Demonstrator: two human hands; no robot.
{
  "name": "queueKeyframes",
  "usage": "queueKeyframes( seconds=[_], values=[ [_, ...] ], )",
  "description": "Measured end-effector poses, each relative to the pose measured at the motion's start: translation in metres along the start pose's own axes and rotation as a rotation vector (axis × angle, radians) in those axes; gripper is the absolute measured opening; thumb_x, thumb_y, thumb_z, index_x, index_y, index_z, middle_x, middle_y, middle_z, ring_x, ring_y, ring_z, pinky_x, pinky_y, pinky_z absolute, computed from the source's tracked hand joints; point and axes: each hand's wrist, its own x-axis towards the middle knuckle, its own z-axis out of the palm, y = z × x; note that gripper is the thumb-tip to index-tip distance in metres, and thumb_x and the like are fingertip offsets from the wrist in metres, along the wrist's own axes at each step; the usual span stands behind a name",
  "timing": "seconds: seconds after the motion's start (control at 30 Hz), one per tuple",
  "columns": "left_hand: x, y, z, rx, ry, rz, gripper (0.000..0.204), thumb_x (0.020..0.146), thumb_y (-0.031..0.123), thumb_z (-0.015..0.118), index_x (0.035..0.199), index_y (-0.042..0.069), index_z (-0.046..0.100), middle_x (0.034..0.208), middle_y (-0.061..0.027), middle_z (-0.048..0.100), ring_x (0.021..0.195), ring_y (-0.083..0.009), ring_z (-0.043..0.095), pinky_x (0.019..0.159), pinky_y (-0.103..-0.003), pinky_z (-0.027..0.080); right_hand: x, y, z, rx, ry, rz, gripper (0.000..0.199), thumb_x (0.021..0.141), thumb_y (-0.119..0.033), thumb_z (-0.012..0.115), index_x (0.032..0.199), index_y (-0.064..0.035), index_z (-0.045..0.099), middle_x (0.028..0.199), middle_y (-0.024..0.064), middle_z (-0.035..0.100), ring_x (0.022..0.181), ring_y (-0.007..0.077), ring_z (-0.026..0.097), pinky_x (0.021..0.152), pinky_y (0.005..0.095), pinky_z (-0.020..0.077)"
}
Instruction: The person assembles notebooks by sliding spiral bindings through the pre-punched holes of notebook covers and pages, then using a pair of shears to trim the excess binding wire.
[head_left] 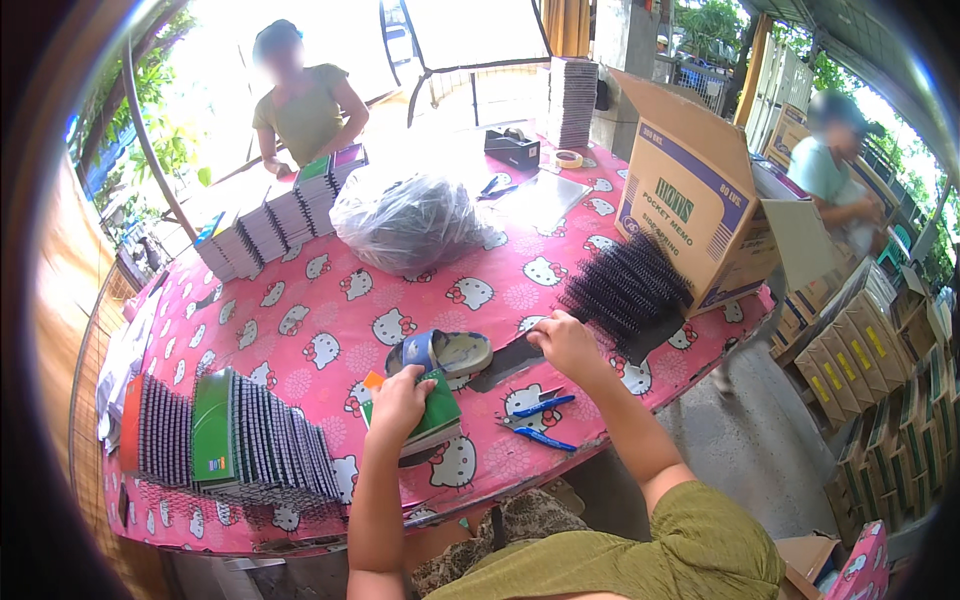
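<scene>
Pink cover (225, 345) with white cat faces lies over the desk (590, 420). From my head, I look down at both hands. My left hand (398, 405) holds a green notebook (438, 408), with the fingers bent over its top. The notebook is near my side of the desk, and a bit of orange peeks out at its left. My right hand (565, 345) has its fingers pinched close together, over a dark strip (505, 367). I cannot tell if something thin is between them.

Just past the notebook sits a slipper (460, 352) with a blue strap. Two blue cutters (545, 439) lie to the right of the notebook, near each other. A pile of black coils (625, 292) is beside my right hand, in front of a big brown box (690, 190).

On my left, rows of notebooks (265, 430) stand with green and orange covers. Farther off, a puffy plastic bag (405, 220) sits by more notebooks (275, 220). A person (315, 115) is across the desk, behind those. Another person (835, 170) is off to the right, past the box.
</scene>
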Motion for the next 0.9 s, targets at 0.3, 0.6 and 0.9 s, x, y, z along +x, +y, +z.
queueKeyframes(
  seconds=[0.3, 0.6, 0.9],
  values=[
    [-0.001, 0.001, -0.014, -0.291, 0.121, 0.085, 0.022, 0.072, 0.013, 0.075, 0.090, 0.002, 0.069, 0.080, -0.0136, 0.068, 0.080, -0.0268, 0.066, 0.069, -0.035, 0.049, -0.022, -0.039, 0.001, 0.452, -0.003, -0.264, 0.018, 0.085, -0.016, 0.067, 0.095, -0.0021, 0.068, 0.089, 0.0166, 0.065, 0.074, 0.0294, 0.064, 0.068, 0.0365, 0.0504],
    [-0.049, 0.033, -0.027, -0.227, 0.382, 0.333, 0.014, 0.076, 0.013, 0.072, 0.087, 0.006, 0.069, 0.086, -0.0085, 0.069, 0.083, -0.0232, 0.065, 0.082, -0.036, 0.044, -0.031, -0.089, -0.006, 0.741, -0.088, -0.376, 0.020, 0.077, -0.008, 0.075, 0.097, -0.0066, 0.072, 0.083, 0.0053, 0.064, 0.069, 0.0116, 0.059, 0.061, 0.0255, 0.0465],
    [-0.056, 0.021, -0.015, -0.287, 0.457, 0.265, 0.012, 0.076, 0.019, 0.075, 0.086, 0.013, 0.074, 0.090, -0.0001, 0.070, 0.097, -0.0219, 0.062, 0.098, -0.047, 0.032, -0.029, -0.094, -0.006, 0.648, -0.155, -0.394, 0.021, 0.074, -0.005, 0.077, 0.095, -0.0052, 0.072, 0.087, 0.0012, 0.065, 0.069, 0.0056, 0.056, 0.057, 0.0211, 0.0434]
  ],
)
